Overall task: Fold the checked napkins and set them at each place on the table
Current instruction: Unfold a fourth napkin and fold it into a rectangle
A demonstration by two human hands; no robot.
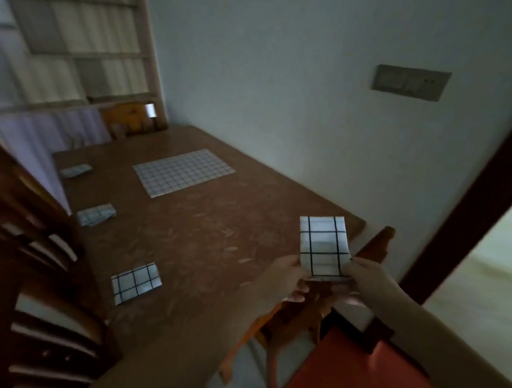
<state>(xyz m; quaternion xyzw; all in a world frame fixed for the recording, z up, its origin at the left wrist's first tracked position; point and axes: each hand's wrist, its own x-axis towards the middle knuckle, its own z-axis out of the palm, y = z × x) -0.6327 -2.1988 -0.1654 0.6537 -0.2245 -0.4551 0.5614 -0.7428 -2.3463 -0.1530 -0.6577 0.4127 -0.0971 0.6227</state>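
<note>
Both hands, left hand (pixel 288 273) and right hand (pixel 365 273), pinch a folded checked napkin (pixel 323 245) at lower right above the table (pixel 206 221) edge; square its corners, then lay it flat

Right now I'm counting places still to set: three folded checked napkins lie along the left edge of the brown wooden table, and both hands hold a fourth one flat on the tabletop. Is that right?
Not quite. The head view shows the fourth folded checked napkin held upright in the air by the left hand and right hand, past the brown wooden table corner, not flat on it. The three folded checked napkins do lie along the left edge.
</note>
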